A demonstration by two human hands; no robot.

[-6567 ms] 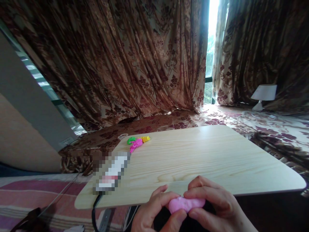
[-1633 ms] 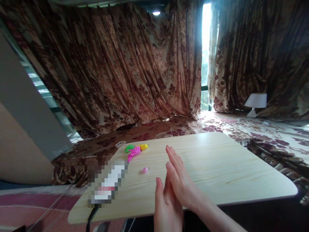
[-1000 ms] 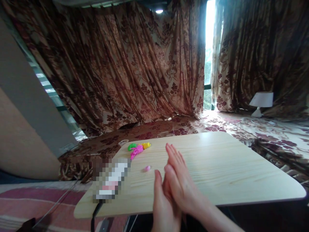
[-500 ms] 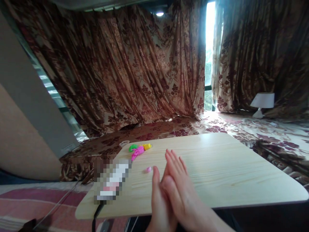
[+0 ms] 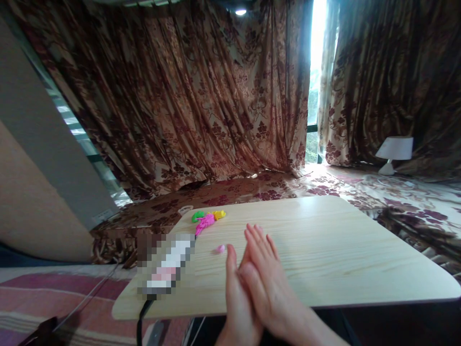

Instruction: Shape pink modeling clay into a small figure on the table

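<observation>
My left hand (image 5: 238, 293) and my right hand (image 5: 270, 283) are pressed palm to palm over the front edge of the table. Their fingers are straight and point away from me; the left thumb stands up. Whatever lies between the palms, if anything, is hidden. Left of my fingertips a small pale pink lump (image 5: 220, 249) rests on the tabletop. Farther back, near the table's far left corner, a bright pink piece (image 5: 205, 223) touches or nearly touches a green piece (image 5: 198, 216) and a yellow piece (image 5: 219, 215); what these are I cannot tell.
The light wood table (image 5: 342, 250) extends to the right. On its left lies a long pixelated object (image 5: 167, 266) with a black cable (image 5: 140, 319). Behind are patterned curtains (image 5: 216, 96) and a white lamp (image 5: 395, 149) on a cloth-covered ledge. Striped bedding (image 5: 54, 298) lies at the left.
The view has shifted slightly. Both hands stay pressed together, with hardly any shift between them. The pieces on the table keep their places.
</observation>
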